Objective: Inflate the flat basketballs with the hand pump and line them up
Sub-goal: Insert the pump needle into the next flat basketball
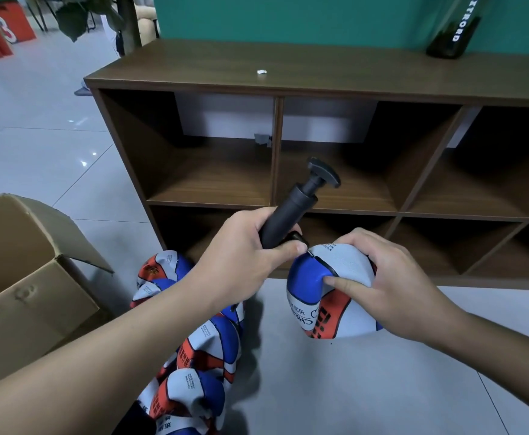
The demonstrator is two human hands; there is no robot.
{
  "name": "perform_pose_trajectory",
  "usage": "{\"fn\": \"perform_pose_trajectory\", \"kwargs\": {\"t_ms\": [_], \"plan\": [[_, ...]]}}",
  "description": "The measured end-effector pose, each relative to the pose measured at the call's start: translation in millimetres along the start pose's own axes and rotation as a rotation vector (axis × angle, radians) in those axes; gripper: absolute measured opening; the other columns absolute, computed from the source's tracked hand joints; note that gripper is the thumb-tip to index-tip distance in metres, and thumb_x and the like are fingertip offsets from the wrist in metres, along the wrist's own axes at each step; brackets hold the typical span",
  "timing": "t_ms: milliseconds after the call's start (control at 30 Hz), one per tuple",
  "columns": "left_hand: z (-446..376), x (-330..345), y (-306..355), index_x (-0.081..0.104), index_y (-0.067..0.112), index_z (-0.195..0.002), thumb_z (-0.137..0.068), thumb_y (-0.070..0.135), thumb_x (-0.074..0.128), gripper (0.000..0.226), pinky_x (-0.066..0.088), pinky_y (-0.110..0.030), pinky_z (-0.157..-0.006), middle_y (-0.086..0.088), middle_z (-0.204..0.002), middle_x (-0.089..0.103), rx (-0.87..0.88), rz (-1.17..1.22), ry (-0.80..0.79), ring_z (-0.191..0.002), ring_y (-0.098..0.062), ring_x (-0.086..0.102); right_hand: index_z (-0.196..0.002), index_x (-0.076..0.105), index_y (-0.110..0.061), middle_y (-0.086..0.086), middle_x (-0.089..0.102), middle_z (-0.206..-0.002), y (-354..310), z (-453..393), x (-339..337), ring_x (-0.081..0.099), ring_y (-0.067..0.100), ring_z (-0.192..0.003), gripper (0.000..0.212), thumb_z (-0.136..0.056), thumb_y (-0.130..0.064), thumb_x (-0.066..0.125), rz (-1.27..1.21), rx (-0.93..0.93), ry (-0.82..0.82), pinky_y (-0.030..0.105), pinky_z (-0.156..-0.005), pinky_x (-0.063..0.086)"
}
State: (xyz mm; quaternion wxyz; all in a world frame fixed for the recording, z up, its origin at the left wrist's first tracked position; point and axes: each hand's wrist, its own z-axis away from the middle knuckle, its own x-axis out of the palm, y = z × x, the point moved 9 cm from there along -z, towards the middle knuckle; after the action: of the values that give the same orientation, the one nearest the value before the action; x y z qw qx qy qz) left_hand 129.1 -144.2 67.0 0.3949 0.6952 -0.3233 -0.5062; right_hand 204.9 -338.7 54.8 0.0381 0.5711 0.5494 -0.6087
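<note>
My left hand (241, 255) grips the lower end of a black hand pump (297, 205), which tilts up to the right with its T-handle pushed in. The pump's needle end meets the top of a flat red, white and blue basketball (326, 296). My right hand (392, 287) holds that ball from the right, thumb pressing into its blue panel. A pile of several flat basketballs (194, 350) in the same colours lies on the floor under my left forearm.
An open cardboard box (27, 287) stands at the left. A brown wooden shelf unit (288, 73) with open compartments stands straight ahead. A dark bottle (454, 32) stands on its top at the right, against a green wall. Grey floor tiles lie below.
</note>
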Motion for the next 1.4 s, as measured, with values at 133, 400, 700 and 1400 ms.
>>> {"fn": "perform_pose_trajectory", "kwargs": {"t_ms": [133, 400, 700, 1400], "plan": [[2, 8, 1, 0.073, 0.019, -0.096, -0.094, 0.021, 0.084, 0.011, 0.063, -0.034, -0.074, 0.000, -0.084, 0.074, -0.018, 0.063, 0.016, -0.083, -0.021, 0.075, -0.105, 0.069, -0.033, -0.018, 0.068, -0.105, -3, -1, -4, 0.066, 0.010, -0.102, 0.026, -0.087, -0.032, 0.087, -0.051, 0.036, 0.055, 0.020, -0.079, 0.049], [6, 23, 1, 0.072, 0.024, -0.094, -0.094, 0.027, 0.084, 0.012, 0.062, -0.040, -0.075, 0.003, -0.082, 0.071, -0.011, 0.036, 0.035, -0.080, -0.021, 0.070, -0.102, 0.073, -0.032, -0.016, 0.068, -0.101, -11, -2, -13, 0.067, 0.014, -0.098, 0.022, -0.086, -0.026, 0.087, -0.023, -0.020, 0.110, 0.029, -0.079, 0.053], [5, 23, -5, 0.077, 0.027, -0.096, -0.089, 0.034, 0.088, 0.015, 0.064, -0.040, -0.082, 0.006, -0.087, 0.076, -0.050, 0.006, -0.034, -0.086, -0.015, 0.075, -0.108, 0.071, -0.031, -0.017, 0.064, -0.104, -15, 4, -8, 0.065, 0.015, -0.097, 0.024, -0.089, -0.025, 0.084, 0.026, -0.090, 0.117, 0.035, -0.077, 0.052], [3, 55, -69, 0.057, 0.004, -0.088, -0.097, 0.048, 0.076, 0.048, 0.044, -0.025, -0.045, -0.004, -0.060, 0.064, -0.172, -0.362, -0.412, -0.045, -0.016, 0.056, -0.090, 0.054, -0.024, -0.001, 0.061, -0.091, 141, 85, 166, 0.066, 0.024, -0.071, 0.039, -0.074, -0.030, 0.089, 0.284, 0.461, -0.667, 0.041, -0.056, 0.052]]}}
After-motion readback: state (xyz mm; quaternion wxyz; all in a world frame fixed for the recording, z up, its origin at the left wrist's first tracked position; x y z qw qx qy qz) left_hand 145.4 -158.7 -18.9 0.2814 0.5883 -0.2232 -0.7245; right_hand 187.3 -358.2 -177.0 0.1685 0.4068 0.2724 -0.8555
